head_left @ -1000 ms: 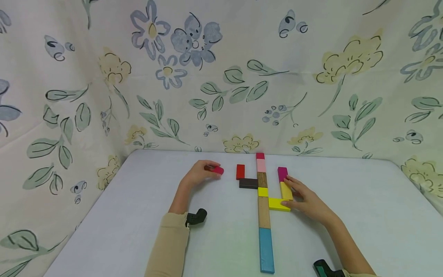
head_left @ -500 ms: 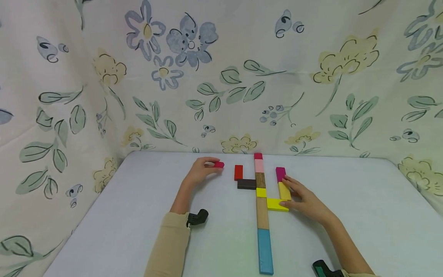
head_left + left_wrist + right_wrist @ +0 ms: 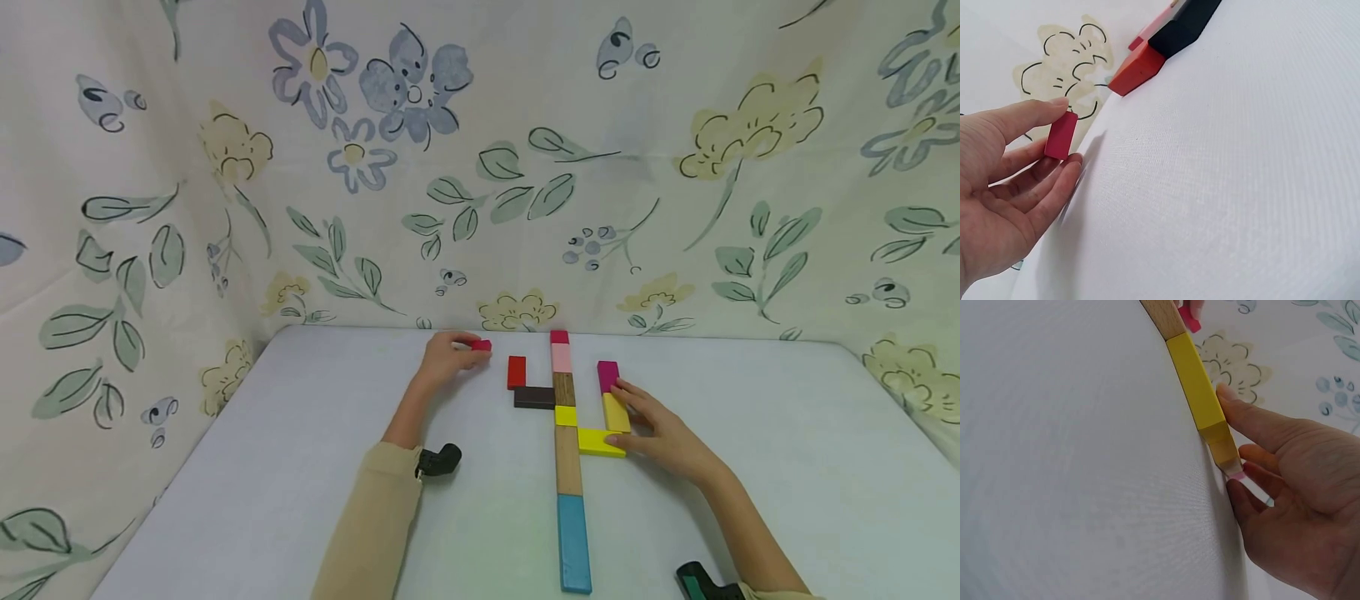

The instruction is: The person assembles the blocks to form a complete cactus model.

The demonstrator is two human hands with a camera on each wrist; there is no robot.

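In the head view my left hand (image 3: 447, 357) pinches a small crimson block (image 3: 482, 345) between thumb and fingers. The left wrist view shows that block held above the white surface. My right hand (image 3: 669, 433) rests against the right branch of a flat block figure: its thumb touches a bright yellow block (image 3: 600, 442), and its fingertips touch a pale yellow block (image 3: 617, 412) near a magenta block (image 3: 608, 377). To the left, a red block (image 3: 517, 372) stands off a black block (image 3: 534, 397), which meets the central column.
The column runs from a blue block (image 3: 574, 543) through a tan block (image 3: 568, 461), a small yellow block (image 3: 566, 416), a brown block (image 3: 564, 389) and a pink block (image 3: 562, 357) to a red block (image 3: 559, 337). A floral cloth (image 3: 480, 183) hangs behind the white table (image 3: 300, 467).
My left hand has moved a little away from me and to the right, with the crimson block in its fingers. The right hand stays on the yellow blocks.
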